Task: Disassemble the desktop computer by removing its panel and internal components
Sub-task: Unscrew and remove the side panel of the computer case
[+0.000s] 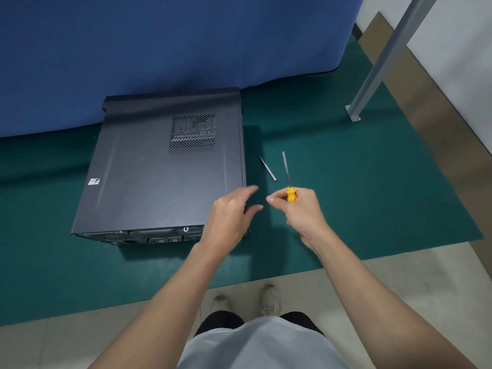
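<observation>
A black desktop computer case (149,171) lies on its side on a green mat (359,195), its side panel facing up with a perforated vent (192,133) near the far end. Its rear ports face me at the near edge. My left hand (230,217) hovers open over the case's near right corner, fingers spread. My right hand (300,209) is just right of the case and grips a yellow-handled screwdriver (288,177), shaft pointing away from me. A second dark, thin tool (268,169) lies on the mat beside the case.
A blue cloth (186,43) hangs behind the case. A grey metal post (383,62) with a foot plate stands at the right on the mat. Tiled floor and my shoes (269,299) are below.
</observation>
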